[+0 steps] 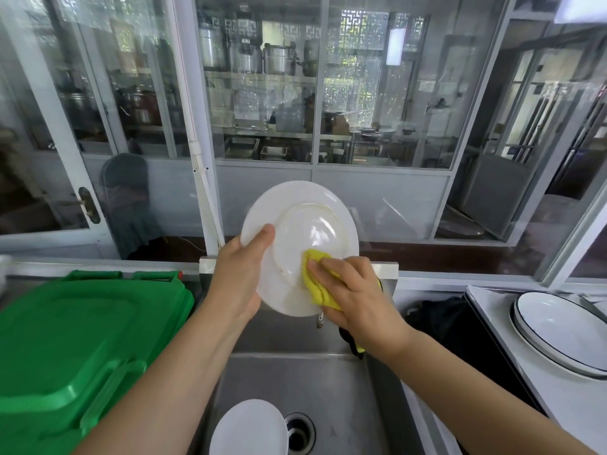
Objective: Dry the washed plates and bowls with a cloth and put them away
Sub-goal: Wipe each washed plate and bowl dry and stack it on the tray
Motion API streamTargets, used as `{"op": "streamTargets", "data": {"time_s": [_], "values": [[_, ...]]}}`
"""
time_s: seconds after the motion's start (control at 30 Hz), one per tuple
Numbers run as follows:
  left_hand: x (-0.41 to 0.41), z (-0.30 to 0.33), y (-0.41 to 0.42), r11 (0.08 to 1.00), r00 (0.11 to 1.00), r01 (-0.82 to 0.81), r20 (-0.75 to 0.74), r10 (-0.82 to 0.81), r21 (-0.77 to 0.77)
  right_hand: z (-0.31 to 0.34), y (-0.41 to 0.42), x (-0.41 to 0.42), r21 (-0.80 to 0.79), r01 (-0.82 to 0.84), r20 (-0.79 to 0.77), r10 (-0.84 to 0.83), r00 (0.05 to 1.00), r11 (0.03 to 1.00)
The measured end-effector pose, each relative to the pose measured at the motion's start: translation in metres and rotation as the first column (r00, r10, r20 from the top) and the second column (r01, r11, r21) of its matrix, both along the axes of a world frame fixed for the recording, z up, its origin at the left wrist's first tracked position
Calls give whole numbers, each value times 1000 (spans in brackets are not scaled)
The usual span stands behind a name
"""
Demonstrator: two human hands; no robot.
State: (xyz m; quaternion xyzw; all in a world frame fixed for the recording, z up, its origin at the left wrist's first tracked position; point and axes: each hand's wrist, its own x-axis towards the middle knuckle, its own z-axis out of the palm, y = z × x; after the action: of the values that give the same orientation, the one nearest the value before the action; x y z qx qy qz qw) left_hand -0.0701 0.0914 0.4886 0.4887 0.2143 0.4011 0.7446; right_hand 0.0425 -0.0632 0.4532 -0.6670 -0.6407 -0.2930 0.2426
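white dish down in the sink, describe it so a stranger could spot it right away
Start at the steel sink below the hands. The white dish sits on its floor at the near edge, just left of the round drain. Unlike the plate being wiped or the dark-rimmed plates on the right counter, it is untouched and plain white.

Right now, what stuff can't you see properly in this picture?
Head view only:
- White plate: its front face is turned away; left hand hides its left rim.
- Yellow cloth: mostly under the right hand.
- Second white plate in the sink: cut off by the bottom edge.
- Rimmed dishes: cut off by the right edge.
- Pots behind the glass: blurred by reflections.
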Motion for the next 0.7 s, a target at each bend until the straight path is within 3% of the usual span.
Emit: {"op": "streamTargets", "data": {"time_s": [0.27,0.57,0.7], "values": [[-1,0,-11,995,999,37,5,-38,94,34,16,15,158,190,-51,-184,982,969],[-3,6,-7,996,998,24,-64,-18,88,25,19,-21,66,-1,104,-6,995,998],[-11,5,-2,996,999,52,-21,-50,74,15,5,-6,69,-25,123,16,992,997]]}}
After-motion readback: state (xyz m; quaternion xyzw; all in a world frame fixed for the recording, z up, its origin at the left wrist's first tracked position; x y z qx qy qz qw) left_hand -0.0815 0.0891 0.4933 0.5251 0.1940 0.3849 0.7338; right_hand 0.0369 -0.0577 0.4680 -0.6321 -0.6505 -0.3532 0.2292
